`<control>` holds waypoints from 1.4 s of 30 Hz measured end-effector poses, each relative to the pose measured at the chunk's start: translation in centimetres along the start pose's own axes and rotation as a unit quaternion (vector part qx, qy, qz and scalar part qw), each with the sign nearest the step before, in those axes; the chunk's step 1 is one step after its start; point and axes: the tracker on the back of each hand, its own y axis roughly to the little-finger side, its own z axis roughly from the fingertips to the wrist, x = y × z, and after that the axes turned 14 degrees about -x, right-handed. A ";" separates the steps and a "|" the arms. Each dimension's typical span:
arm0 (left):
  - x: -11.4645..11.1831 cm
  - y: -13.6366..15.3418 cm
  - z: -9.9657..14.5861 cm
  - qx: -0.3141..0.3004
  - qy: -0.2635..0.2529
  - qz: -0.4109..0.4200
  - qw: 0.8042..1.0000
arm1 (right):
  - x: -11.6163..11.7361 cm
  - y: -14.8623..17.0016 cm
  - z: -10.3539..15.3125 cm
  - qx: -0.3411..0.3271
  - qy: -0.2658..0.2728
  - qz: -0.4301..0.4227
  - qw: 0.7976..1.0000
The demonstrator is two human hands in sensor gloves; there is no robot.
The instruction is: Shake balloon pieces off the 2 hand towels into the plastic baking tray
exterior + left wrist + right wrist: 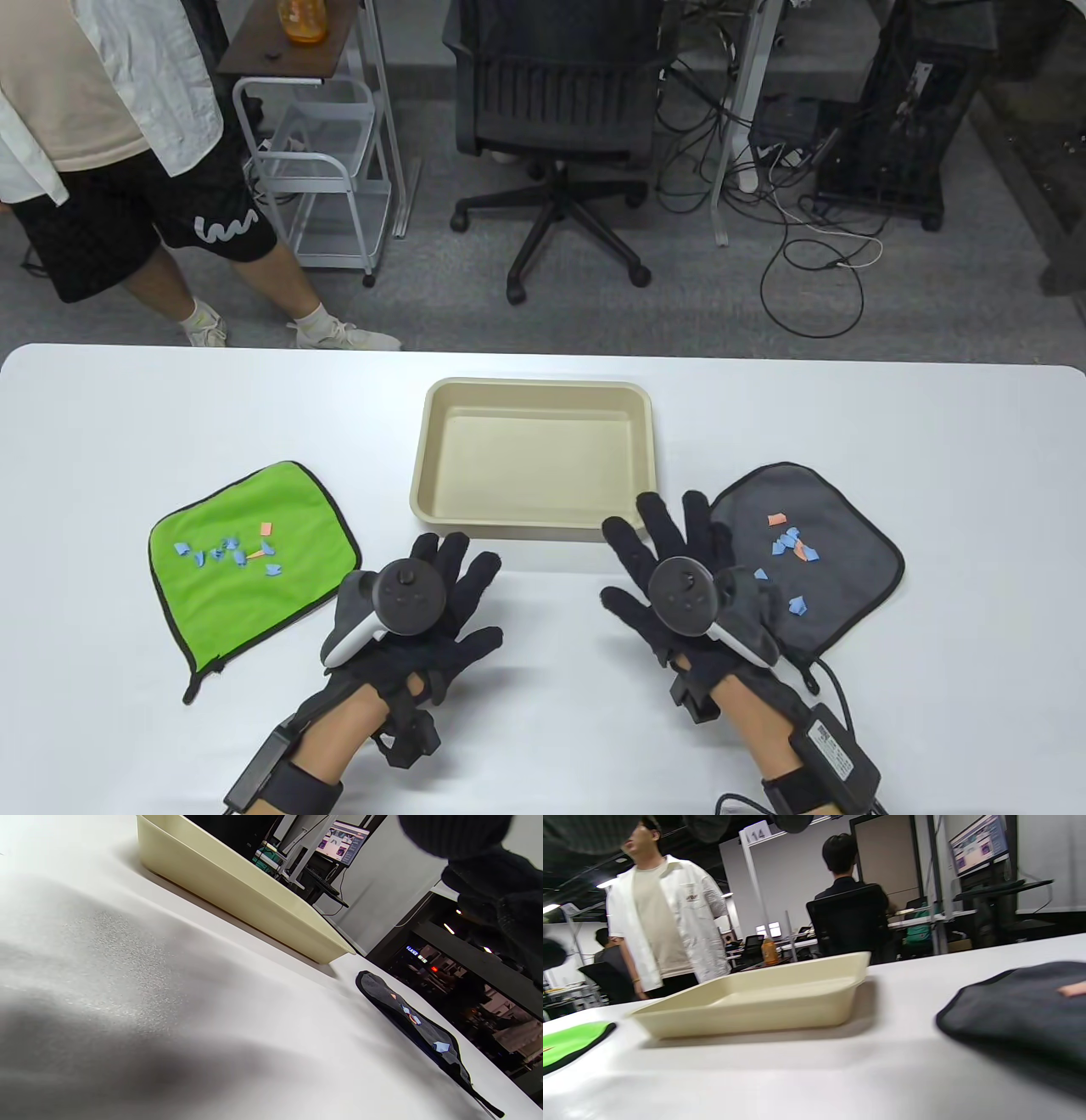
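Note:
A green hand towel (250, 556) lies flat at the left, with several blue and orange balloon pieces (229, 552) on it. At the right lies a grey hand towel (819, 560) carrying more balloon pieces (789, 543). Between them, further back, stands the cream plastic baking tray (534, 509), with nothing in it. My left hand (454, 586) lies open on the table in front of the tray, holding nothing. My right hand (679, 535) is also open with fingers spread, its outer edge over the grey towel's left border. The wrist views show the tray (755, 1005) and the grey towel (420, 1027).
The white table (543, 730) ends in a far edge beyond the tray. Behind it a person (127, 153) stands at the left, beside a cart (322, 161) and an office chair (556, 127). Cables (814, 255) run across the floor.

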 end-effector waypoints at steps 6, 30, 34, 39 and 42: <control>0.1 0.1 0.1 0.007 0.002 -0.001 1.000 | -2.7 7.1 -1.9 0.088 -0.033 0.042 0.995; 0.3 0.6 0.1 0.026 0.012 -0.005 1.000 | 7.1 18.1 -1.7 0.348 -0.215 0.000 0.912; 0.3 0.7 0.2 0.031 0.016 -0.008 0.999 | 7.3 17.6 -1.4 0.339 -0.229 0.002 0.913; 0.4 0.6 0.3 0.031 0.015 -0.008 0.999 | 7.7 15.4 -0.5 0.300 -0.260 0.010 0.918; 0.7 0.6 0.4 0.030 0.010 -0.005 1.000 | 8.1 12.8 0.6 0.259 -0.275 0.011 0.926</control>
